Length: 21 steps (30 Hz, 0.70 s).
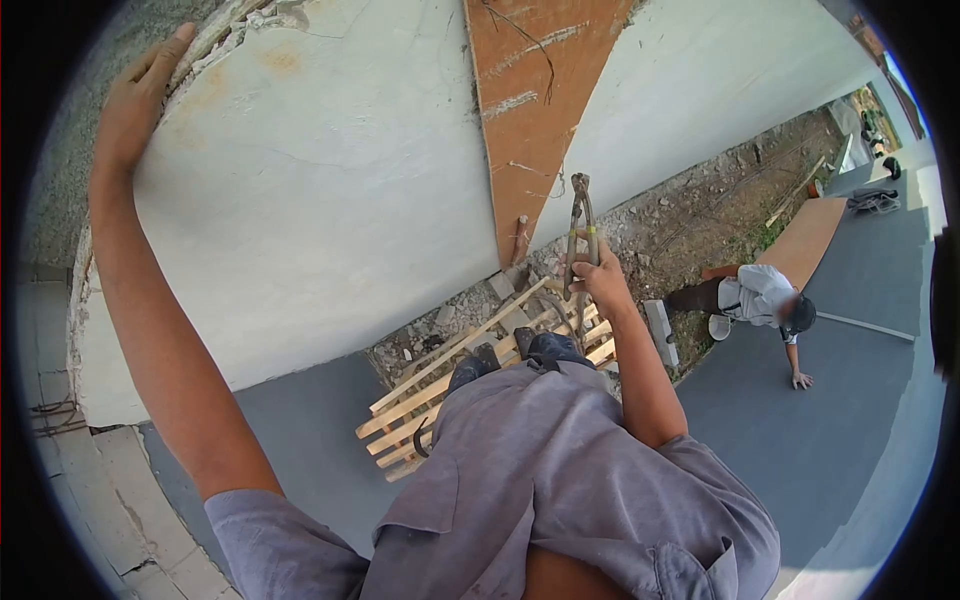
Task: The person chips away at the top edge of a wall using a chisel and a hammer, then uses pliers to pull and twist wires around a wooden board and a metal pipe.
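My left hand [138,105] lies along the broken top edge of a white plastered wall [330,190], its fingers stretched out over the rubble. In my right hand [604,282] is a pair of end-cutting pincers [582,205], held by the handles with the jaws pointing up. The jaws are just in front of the wall, close to a brown panel [525,90] set in it. Dark wire [548,65] hangs across the panel's upper part. A short stub [520,238] with thin wire around it sticks out low on the panel.
Under my feet is a slatted wooden pallet [395,430]. Rubble and soil [700,215] run along the wall's base. To the right, another person [765,297] leans with one hand on a grey surface [800,440], near a white bucket [719,327].
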{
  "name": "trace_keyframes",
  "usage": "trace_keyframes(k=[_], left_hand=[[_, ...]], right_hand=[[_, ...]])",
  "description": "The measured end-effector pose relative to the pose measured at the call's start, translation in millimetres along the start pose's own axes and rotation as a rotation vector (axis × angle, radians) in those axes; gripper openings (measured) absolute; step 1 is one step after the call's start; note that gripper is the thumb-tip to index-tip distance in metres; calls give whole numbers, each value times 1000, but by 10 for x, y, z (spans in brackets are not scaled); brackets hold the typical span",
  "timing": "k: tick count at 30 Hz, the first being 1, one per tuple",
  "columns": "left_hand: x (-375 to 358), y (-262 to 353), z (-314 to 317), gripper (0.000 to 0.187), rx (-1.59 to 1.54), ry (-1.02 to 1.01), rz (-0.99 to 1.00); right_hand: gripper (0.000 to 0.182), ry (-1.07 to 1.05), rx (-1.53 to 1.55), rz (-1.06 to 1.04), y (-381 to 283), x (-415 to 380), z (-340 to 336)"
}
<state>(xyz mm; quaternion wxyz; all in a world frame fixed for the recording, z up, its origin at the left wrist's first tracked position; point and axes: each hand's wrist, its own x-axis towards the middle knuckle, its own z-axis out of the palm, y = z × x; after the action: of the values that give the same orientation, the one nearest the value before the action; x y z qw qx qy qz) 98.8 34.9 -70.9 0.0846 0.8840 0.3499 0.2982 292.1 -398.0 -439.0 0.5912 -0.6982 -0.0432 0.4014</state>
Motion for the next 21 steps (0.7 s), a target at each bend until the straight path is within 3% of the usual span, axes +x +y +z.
trace_keyframes(k=[1,5,8,11,14,21], left_hand=[[-3,29,-7,69,-2,-17,-25],[28,73,-6,71,-51,-85,-92],[48,95,3,71,-16,-51,-58],[106,-14,28,71,25,-20,-55],[127,-44,17,71,38,-30,-48],[68,84,-3,70,36,-37,-98]], right_hand=[[60,-9,-18,26,65,33,-77],[51,83,76,-368,459,131,-149],[36,-59,414,4,273,259,-277],[27,41,386,7,352,666,-201],[26,109,594,-66,132,834,45],[20,-95,1075,-117,208,1379,329]])
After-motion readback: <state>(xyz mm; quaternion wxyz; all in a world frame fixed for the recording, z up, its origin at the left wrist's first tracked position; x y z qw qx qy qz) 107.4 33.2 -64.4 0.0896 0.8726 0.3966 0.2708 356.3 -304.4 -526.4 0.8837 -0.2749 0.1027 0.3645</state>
